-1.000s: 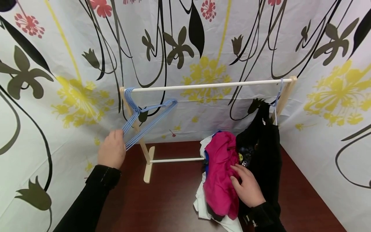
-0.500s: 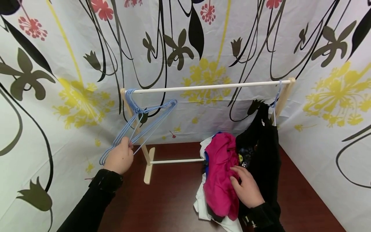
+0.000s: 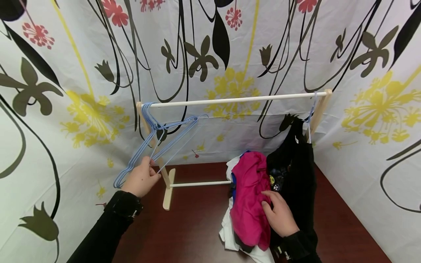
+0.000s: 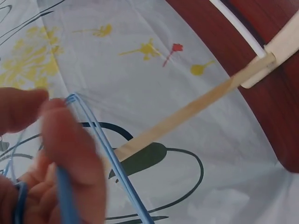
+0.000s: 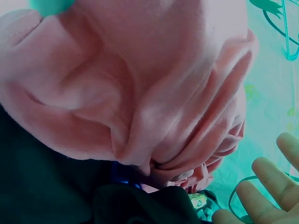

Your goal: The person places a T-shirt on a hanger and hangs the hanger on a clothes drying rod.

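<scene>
My left hand [image 3: 142, 179] pinches the lower wires of several blue wire hangers [image 3: 164, 137], whose hooks hang at the left end of the white rod [image 3: 236, 99] of a small wooden rack. The left wrist view shows my fingers [image 4: 70, 144] curled round a blue hanger wire [image 4: 110, 154] in front of the rack's wooden post [image 4: 187, 116]. My right hand [image 3: 279, 215] rests flat on a magenta garment [image 3: 250, 190] that tops a clothes pile. Seen from the right wrist, the garment [image 5: 140, 84] fills the frame and my fingers [image 5: 261, 182] are straight.
A black garment [image 3: 296, 168] hangs on a hanger at the rod's right end. White cloth [image 3: 228, 226] lies under the pile on the dark red table [image 3: 197, 226]. A flower-printed curtain [image 3: 65, 109] closes in the left, back and right sides.
My left hand has moved down and right along the hangers and taken hold of their lower wires, and the hangers have fanned apart. The right hand has stayed on the magenta garment.
</scene>
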`<state>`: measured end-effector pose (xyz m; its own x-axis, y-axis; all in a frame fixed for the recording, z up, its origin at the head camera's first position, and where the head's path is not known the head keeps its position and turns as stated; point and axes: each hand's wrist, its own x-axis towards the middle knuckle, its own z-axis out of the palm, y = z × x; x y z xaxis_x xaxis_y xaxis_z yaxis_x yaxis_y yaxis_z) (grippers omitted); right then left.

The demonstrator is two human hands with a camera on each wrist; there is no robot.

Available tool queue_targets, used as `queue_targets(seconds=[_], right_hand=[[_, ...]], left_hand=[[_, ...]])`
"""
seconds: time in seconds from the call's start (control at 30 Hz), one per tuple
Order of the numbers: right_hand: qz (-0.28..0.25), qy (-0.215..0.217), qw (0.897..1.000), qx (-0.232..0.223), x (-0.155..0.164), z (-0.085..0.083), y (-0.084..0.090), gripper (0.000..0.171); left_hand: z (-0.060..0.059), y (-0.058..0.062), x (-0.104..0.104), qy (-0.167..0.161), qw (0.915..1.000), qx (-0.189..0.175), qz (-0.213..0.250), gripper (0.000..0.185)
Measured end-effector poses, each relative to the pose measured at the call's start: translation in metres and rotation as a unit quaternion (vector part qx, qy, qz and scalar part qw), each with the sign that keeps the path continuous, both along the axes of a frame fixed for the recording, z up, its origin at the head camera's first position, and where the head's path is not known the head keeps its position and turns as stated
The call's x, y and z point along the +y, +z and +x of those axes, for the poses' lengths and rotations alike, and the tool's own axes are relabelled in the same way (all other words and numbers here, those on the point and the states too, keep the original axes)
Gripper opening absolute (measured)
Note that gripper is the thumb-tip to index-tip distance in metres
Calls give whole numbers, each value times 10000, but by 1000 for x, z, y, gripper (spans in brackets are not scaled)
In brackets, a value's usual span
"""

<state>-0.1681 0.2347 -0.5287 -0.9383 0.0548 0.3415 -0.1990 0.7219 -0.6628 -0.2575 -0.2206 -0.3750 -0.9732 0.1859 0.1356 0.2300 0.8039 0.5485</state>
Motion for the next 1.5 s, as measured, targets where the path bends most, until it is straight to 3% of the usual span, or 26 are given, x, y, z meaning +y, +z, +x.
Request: queue_targets(seconds=[0.27, 0.43, 0.57, 0.73, 0.9, 1.17, 1.33, 1.5], right_hand=[[-47, -21, 9999, -134, 1, 1, -2, 34], [-53, -36, 9999, -98, 2, 2, -2, 33], [-49, -60, 9999, -131, 2, 1, -2, 32], [-27, -48, 9999, -131, 2, 1, -1, 32], [25, -51, 10000, -38, 0, 1, 1, 30], [174, 39, 9997, 193, -11, -3, 14, 29], [373, 195, 9991, -112, -32, -19, 27, 31], [1021, 428, 9935, -263, -46, -49, 47, 33]], left_hand=[[0, -4, 9, 257, 9981, 568, 30, 24], [6, -9, 20, 168, 9960, 860, 170, 24], [14, -15, 29, 22, 9978, 588, 295, 25], [23, -25, 38, -74, 9981, -59, 603, 28], [25, -40, 49, -164, 9932, -604, 985, 33], [25, -65, 69, -457, 9832, -982, 1468, 35], [24, -80, 80, -654, 9809, -1123, 1447, 35], [20, -90, 92, -832, 9794, -1200, 1394, 35]])
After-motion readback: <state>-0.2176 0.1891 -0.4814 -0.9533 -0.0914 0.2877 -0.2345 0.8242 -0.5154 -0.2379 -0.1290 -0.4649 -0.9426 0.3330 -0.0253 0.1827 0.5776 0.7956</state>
